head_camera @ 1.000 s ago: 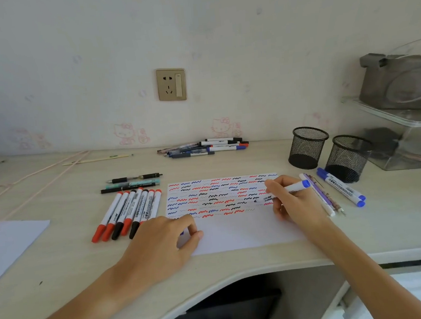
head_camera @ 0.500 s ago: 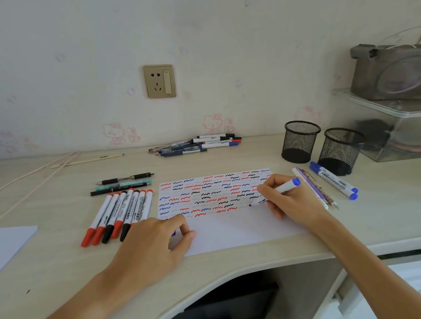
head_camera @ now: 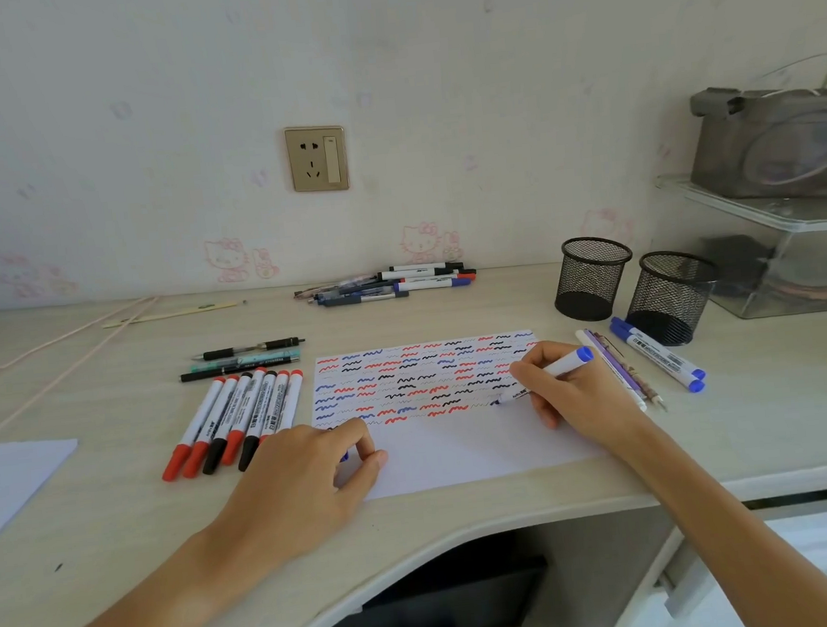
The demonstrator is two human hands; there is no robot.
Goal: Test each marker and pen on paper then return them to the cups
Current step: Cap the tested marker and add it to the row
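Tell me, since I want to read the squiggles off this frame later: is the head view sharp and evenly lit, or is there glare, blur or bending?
Head view: soft, even daylight, no glare on the paper; squiggles near the blue marker in the right hand read clearly; wide-angle bending curves the desk edge; the clear box at far right looks hazy.

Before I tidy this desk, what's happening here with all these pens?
A person is testing pens on a sheet of paper. The right hand holds a blue marker with its tip on the sheet, at the end of the lowest row of squiggles. The left hand rests on the paper's left edge. Both mesh cups look empty; the markers lie in groups on the desk.
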